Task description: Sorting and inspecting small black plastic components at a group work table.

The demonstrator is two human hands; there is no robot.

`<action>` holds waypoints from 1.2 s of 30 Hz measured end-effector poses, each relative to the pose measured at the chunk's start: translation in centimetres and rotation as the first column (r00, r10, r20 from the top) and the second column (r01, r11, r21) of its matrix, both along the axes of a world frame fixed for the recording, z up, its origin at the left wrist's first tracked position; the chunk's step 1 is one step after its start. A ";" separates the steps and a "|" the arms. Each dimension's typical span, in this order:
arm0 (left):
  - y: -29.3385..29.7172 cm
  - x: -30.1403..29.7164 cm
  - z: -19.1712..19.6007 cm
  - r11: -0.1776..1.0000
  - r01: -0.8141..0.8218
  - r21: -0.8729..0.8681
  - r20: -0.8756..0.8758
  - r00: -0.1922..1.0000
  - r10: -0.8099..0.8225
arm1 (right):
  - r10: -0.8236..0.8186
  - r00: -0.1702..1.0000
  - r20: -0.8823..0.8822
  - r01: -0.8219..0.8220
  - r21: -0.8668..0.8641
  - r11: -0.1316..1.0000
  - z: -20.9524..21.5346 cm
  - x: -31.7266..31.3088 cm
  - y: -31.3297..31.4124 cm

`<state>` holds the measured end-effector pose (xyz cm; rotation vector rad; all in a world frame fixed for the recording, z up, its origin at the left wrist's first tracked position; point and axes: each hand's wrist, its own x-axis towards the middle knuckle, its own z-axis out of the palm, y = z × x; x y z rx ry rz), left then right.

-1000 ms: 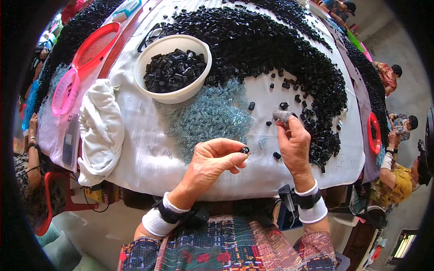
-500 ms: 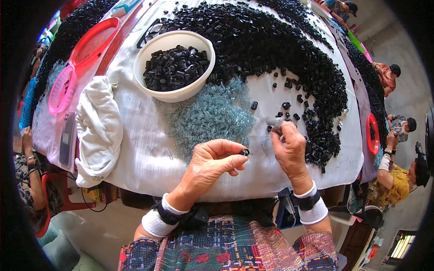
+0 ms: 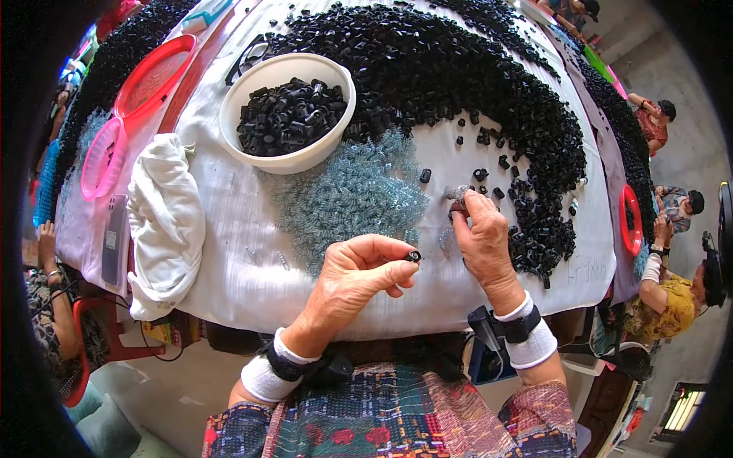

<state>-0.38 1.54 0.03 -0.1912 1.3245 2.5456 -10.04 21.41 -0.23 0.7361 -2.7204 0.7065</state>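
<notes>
My left hand [image 3: 355, 278] pinches a small hollow black plastic piece [image 3: 413, 256] between thumb and index finger, its round opening facing up. To the right, my right hand [image 3: 485, 240] is held closed over the white cloth, its fingertips bent together. Something greyish with a dark reddish part shows at those fingertips; whether it is a finger covering or a held item is unclear. Between and beyond the hands spreads a heap of pale blue-grey coil springs [image 3: 343, 202]. A few loose black pieces [image 3: 479, 175] lie just past my right fingertips.
A cream bowl [image 3: 229, 122] holds many black pieces. Behind and right of it curves a large heap of black pieces [image 3: 450, 69]. On the left lie a bundled white cloth [image 3: 166, 221], a phone [image 3: 115, 244], and pink and red baskets [image 3: 156, 76]. Other people sit at both sides.
My right hand has shifted slightly, its fingertips moving a little up and left, and its grip has changed. My left hand keeps the black piece in the same place.
</notes>
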 end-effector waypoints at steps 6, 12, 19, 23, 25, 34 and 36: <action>0.4 0.0 0.3 1.000 -0.018 0.006 -0.008 1.000 0.018 | 0.048 0.990 -0.134 -0.037 0.084 0.996 -0.5 0.7 -0.1; 0.6 0.3 0.4 0.997 -0.074 -0.039 -0.028 0.997 0.073 | 0.142 0.975 0.171 -0.038 -0.501 0.864 3.4 3.7 -1.7; 1.1 0.7 1.0 0.984 -0.131 -0.123 -0.090 0.989 0.120 | 0.187 0.981 0.056 -0.121 -0.575 0.809 4.3 5.8 -3.0; 1.3 0.9 1.2 0.974 -0.159 -0.163 -0.121 0.983 0.140 | 0.194 0.980 0.037 -0.140 -0.565 0.813 4.0 6.0 -3.0; 1.4 0.9 1.1 0.969 -0.167 -0.184 -0.136 0.980 0.143 | 0.188 0.982 0.008 -0.154 -0.542 0.826 3.9 6.0 -3.0; 1.6 1.0 1.0 0.946 -0.178 -0.271 -0.137 0.980 0.145 | 0.156 0.985 -0.074 -0.173 -0.408 0.897 3.8 6.4 -3.0; 1.5 1.0 0.9 0.944 -0.164 -0.286 -0.128 0.983 0.132 | 0.156 0.985 -0.072 -0.172 -0.405 0.898 3.5 6.4 -3.0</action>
